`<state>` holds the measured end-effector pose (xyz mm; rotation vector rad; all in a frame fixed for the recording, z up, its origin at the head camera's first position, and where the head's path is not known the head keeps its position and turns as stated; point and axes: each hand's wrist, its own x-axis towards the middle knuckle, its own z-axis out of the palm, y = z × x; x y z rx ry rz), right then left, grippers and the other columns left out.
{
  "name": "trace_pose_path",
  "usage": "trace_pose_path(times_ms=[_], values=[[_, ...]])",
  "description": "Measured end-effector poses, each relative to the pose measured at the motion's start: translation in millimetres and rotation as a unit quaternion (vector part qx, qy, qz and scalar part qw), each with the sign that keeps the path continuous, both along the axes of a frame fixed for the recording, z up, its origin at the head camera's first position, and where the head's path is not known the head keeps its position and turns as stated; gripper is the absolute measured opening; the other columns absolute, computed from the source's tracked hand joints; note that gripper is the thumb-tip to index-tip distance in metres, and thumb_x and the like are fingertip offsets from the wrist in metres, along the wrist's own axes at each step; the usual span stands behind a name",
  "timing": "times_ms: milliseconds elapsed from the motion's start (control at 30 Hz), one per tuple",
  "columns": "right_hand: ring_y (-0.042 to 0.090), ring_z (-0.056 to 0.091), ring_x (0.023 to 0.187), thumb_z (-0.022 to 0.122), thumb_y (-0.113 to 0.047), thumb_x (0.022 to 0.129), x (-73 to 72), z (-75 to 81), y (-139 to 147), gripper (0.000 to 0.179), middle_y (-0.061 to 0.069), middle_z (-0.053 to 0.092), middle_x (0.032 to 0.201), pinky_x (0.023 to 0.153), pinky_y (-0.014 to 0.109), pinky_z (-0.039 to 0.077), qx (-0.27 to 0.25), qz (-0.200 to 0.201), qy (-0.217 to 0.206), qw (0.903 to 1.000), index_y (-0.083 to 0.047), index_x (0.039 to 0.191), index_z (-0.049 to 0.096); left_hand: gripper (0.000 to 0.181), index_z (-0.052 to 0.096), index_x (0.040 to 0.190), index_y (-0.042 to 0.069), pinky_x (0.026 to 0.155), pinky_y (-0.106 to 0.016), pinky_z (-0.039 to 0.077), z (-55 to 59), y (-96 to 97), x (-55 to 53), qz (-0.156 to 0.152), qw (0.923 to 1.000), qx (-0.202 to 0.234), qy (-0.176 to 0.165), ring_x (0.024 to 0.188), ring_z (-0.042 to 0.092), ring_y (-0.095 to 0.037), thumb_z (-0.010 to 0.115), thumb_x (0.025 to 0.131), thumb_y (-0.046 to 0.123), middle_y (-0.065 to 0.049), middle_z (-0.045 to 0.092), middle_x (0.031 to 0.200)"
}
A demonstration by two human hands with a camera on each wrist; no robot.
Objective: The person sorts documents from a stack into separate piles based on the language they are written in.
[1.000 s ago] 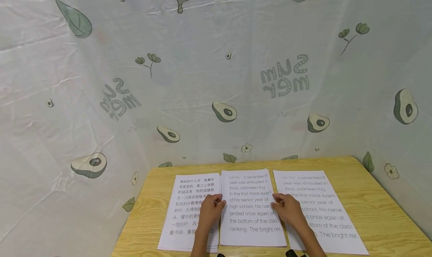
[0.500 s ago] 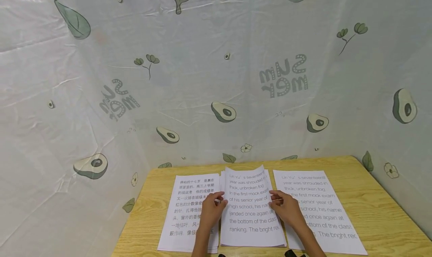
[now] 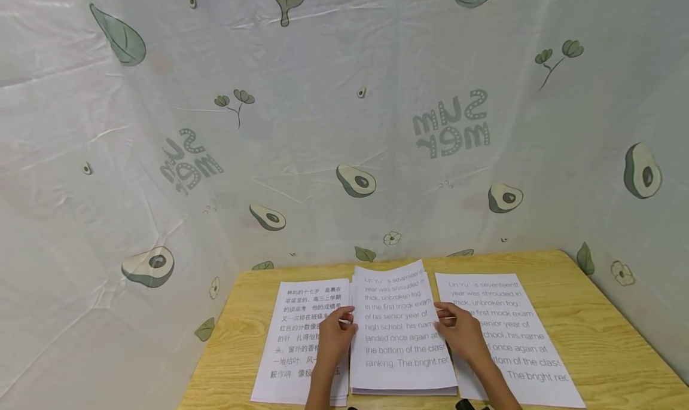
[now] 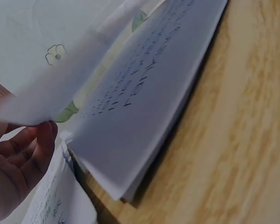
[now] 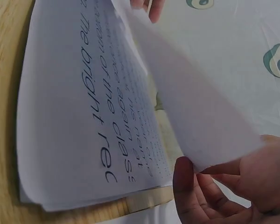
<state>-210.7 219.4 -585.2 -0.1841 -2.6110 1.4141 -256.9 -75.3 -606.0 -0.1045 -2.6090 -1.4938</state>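
Observation:
A sheet of paper (image 3: pixel 395 326) printed with English text is raised off the middle stack of paper (image 3: pixel 404 391). My left hand (image 3: pixel 335 335) pinches its left edge between thumb and fingers. On the opposite edge, my right hand (image 3: pixel 462 335) pinches it the same way. The left wrist view shows the sheet (image 4: pixel 60 88) tilted well above the printed stack (image 4: pixel 135 140). From the right wrist, the sheet (image 5: pixel 200 116) again stands apart from the stack (image 5: pixel 56 107) beneath.
Left of the middle stack lies a pile of sheets (image 3: pixel 293 362) with Chinese text, partly under my left forearm. Right of it lies an English-printed sheet or pile (image 3: pixel 530 356). The wooden table (image 3: pixel 603 338) meets a patterned plastic curtain (image 3: pixel 301 159) behind.
The top sheet has come up off the middle stack, its upper edge curling first. Both hands have stayed near its sides, and its lower edge now stands above the stack too.

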Motion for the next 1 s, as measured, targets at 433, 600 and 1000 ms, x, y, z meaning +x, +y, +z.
trace_pose_path(times_ms=[433,600,1000], values=[[0.028,0.075,0.105,0.077,-0.003,0.093,-2.3,0.9,6,0.049,0.019,0.074,0.120,0.080,0.016,0.055,-0.033,-0.018,-0.006,0.9993,0.001,0.141,0.067,0.039,0.077,0.127,0.011,0.066,-0.020,0.056,7.2,-3.5,-1.4,-0.011,0.9974,0.070,-0.012,0.084,0.066,-0.011,0.080,0.089,0.001,-0.003,0.074,0.104],[0.028,0.075,0.108,0.076,-0.003,0.095,-0.1,3.4,8,0.048,0.018,0.074,0.122,0.079,0.016,0.054,-0.045,-0.010,-0.013,0.9988,0.001,0.142,0.066,0.039,0.077,0.127,0.010,0.066,-0.020,0.056,5.5,-2.4,-0.8,-0.007,0.9968,0.079,-0.009,0.084,0.067,-0.010,0.080,0.088,0.002,-0.004,0.074,0.104],[0.030,0.074,0.114,0.072,-0.008,0.098,8.8,2.9,39,0.050,0.020,0.071,0.128,0.082,0.016,0.053,-0.041,-0.005,-0.029,0.9987,-0.001,0.146,0.063,0.039,0.078,0.126,0.009,0.068,-0.019,0.055,3.9,32.6,11.4,0.004,0.9927,0.120,-0.010,0.082,0.064,-0.009,0.079,0.087,0.001,-0.002,0.072,0.100]])
